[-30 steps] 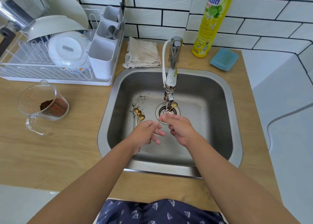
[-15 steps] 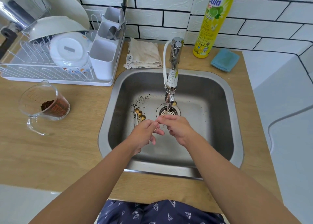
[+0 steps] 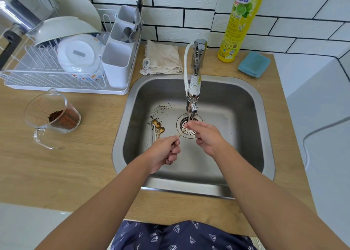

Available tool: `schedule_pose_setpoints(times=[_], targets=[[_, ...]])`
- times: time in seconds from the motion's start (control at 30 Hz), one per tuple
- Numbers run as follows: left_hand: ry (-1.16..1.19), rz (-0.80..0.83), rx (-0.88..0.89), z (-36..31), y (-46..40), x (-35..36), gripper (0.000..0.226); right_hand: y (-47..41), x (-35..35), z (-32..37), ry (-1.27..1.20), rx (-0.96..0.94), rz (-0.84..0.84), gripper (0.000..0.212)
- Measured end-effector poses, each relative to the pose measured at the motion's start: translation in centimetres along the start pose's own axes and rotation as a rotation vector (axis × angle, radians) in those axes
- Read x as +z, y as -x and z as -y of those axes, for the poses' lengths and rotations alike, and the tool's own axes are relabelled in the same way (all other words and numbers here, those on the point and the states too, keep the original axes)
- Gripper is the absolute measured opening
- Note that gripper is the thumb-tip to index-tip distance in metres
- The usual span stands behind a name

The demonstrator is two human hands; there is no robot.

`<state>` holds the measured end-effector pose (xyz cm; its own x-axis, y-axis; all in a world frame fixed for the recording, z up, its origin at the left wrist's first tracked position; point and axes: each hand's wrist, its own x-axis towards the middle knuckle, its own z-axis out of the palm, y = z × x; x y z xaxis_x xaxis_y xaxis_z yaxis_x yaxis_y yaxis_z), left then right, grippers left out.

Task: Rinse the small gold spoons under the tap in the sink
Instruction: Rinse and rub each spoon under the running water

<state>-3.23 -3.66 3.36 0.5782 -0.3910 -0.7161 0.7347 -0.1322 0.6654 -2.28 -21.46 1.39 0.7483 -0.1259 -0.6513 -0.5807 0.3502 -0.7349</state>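
Over the drain of the steel sink (image 3: 246, 155), both hands hold one small gold spoon (image 3: 182, 132). My left hand (image 3: 163, 151) pinches the thin handle's near end. My right hand (image 3: 205, 136) grips the bowl end, which its fingers hide, right under the tap (image 3: 193, 90). A thin stream of water runs from the spout onto my right fingers. Three more gold spoons (image 3: 157, 127) lie on the sink floor left of the drain (image 3: 188, 129), bowls pointing away from me.
Dark coffee grounds speckle the sink floor near the loose spoons. A glass measuring cup (image 3: 51, 115) with brown powder stands on the wooden counter at left, before a white dish rack (image 3: 62, 60). Behind the sink: beige cloth (image 3: 162, 60), yellow detergent bottle (image 3: 239, 22), blue sponge (image 3: 253, 64).
My hands have drawn apart along the spoon. The left slid back to the handle's end and the right now covers the bowl, which showed under the spout before.
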Motion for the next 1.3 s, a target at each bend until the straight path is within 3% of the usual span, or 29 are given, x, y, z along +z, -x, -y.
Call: schedule_pose_setpoints(times=[0.1,0.27,0.33,0.43,0.5,0.67,0.8,0.9,1.1,1.17,1.3], targets=[[-0.148,-0.011,0.029,0.2,0.1,0.1,0.034,0.0,0.3,-0.1,0.021,-0.015,-0.048,0.024],[-0.777,-0.169,0.274,0.3,-0.1,-0.2,0.029,-0.1,0.6,-0.1,0.031,-0.029,-0.102,0.009],[-1.036,-0.233,0.318,0.2,-0.2,-0.3,0.031,0.0,0.9,-0.4,0.081,-0.019,-0.078,0.011],[-1.194,-0.307,0.345,0.4,-0.4,-0.5,0.032,0.7,1.6,-1.1,0.27,-0.005,0.049,0.02],[-1.212,-0.317,0.362,0.4,-0.4,-0.5,0.032,1.0,1.7,-0.9,0.287,-0.019,0.08,0.012],[-1.215,-0.3,0.37,-0.1,-0.3,-0.1,0.032,-0.1,0.5,0.3,-0.03,-0.042,-0.093,0.011],[-1.084,-0.15,0.266,0.2,-0.1,-0.5,0.033,0.8,1.0,-1.2,0.186,-0.041,0.093,0.006],[-0.882,-0.095,0.21,0.7,0.4,-0.9,0.039,0.7,0.8,-1.4,0.303,-0.084,0.1,0.007],[-0.707,0.011,0.194,1.0,1.4,-2.9,0.016,0.5,1.3,-1.6,0.274,-0.076,0.074,0.051],[-0.666,0.06,0.137,0.7,1.8,-3.7,0.02,0.2,1.2,-1.7,0.185,-0.123,0.008,0.044],[-0.666,-0.015,0.106,0.2,2.1,-4.8,0.02,0.1,1.7,-1.8,0.112,-0.239,-0.052,0.002]])
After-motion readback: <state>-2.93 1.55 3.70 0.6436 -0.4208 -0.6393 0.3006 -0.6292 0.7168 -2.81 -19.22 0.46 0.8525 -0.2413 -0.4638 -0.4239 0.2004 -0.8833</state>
